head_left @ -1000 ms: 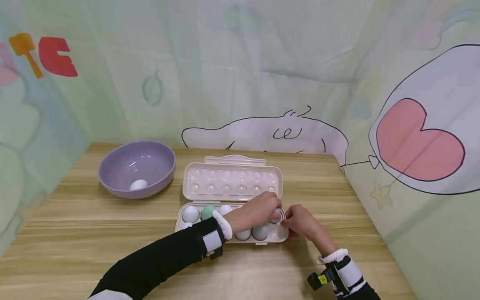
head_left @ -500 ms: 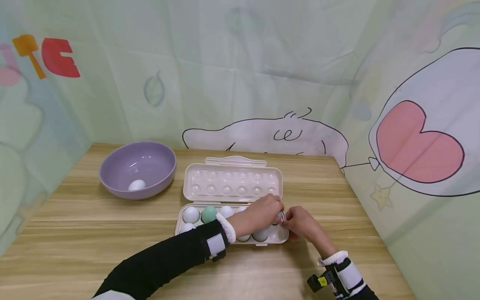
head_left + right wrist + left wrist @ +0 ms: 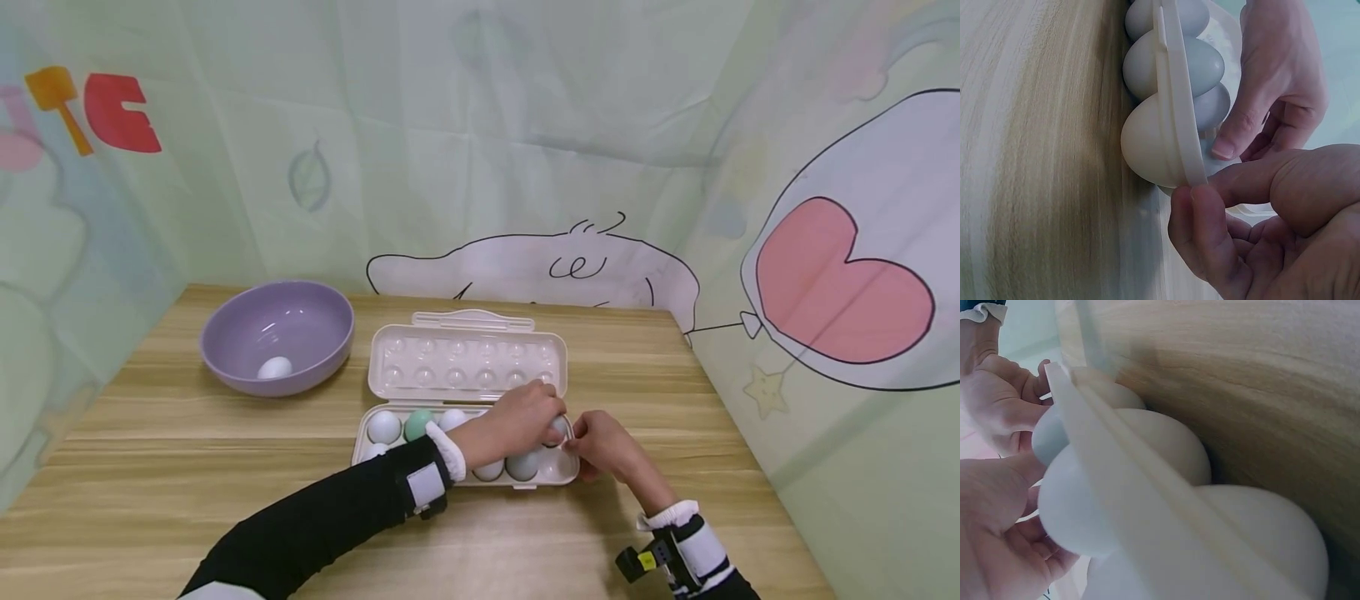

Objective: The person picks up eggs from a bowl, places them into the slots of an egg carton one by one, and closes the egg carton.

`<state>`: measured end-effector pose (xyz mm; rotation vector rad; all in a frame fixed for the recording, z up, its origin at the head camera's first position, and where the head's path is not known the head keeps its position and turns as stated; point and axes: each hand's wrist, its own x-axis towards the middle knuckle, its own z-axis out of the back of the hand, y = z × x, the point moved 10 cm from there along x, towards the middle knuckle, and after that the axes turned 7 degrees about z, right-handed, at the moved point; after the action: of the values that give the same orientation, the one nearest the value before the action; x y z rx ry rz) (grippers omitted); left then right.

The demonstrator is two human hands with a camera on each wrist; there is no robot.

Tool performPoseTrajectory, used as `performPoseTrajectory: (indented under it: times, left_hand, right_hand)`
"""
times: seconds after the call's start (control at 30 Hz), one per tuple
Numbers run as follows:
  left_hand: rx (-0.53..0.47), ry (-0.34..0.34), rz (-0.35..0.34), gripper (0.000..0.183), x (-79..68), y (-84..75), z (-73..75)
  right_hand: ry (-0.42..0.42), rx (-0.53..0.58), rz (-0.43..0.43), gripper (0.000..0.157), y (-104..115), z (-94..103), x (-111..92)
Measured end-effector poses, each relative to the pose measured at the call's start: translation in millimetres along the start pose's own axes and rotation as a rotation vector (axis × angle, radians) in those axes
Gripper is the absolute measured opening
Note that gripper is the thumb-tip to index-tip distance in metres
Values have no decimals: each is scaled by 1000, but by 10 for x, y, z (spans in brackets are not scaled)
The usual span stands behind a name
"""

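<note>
An open egg carton (image 3: 468, 364) lies with its lid folded back, its tray filled with white, grey and green eggs. My left hand (image 3: 516, 423) reaches across the tray and holds a pale egg (image 3: 557, 430) at the back cup of the right end. At that same end, my right hand (image 3: 606, 447) pinches the carton's rim between thumb and fingers, as the right wrist view also shows. A grey egg (image 3: 522, 466) sits in front, beside a bare cup at the front right corner. A green egg (image 3: 417, 425) is in the back row. My left forearm hides some of the front row.
A purple bowl (image 3: 330, 354) stands on the wooden table (image 3: 480, 542) at the back left, with one white egg (image 3: 275, 367) inside. Printed cloth walls (image 3: 465, 183) enclose the table at the back and both sides.
My left hand has shifted only slightly over the egg at the right end. The right hand keeps its grip on the carton's rim, and the carton and bowl have not moved.
</note>
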<state>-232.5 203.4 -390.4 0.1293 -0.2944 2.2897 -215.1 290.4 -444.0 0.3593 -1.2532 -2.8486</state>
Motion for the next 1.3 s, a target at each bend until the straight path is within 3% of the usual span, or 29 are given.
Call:
performPoseTrajectory:
  times: [0.33,0.83,1.0,1.3]
  left_hand:
    - [62,6,-33,36,-18,7,89]
    - [120,47,-109,44,-147,-31,246]
    - [124,96,-66,53,-241,93,304]
    - [43,170,24,63,-406,419,403]
  right_hand:
    - [0,9,-18,14,-7,-3,-9]
    - [4,10,-9,15,10,3,-22]
    - [6,0,-4,14,15,2,-20]
    - [0,-1,-1,14,26,-1,-32]
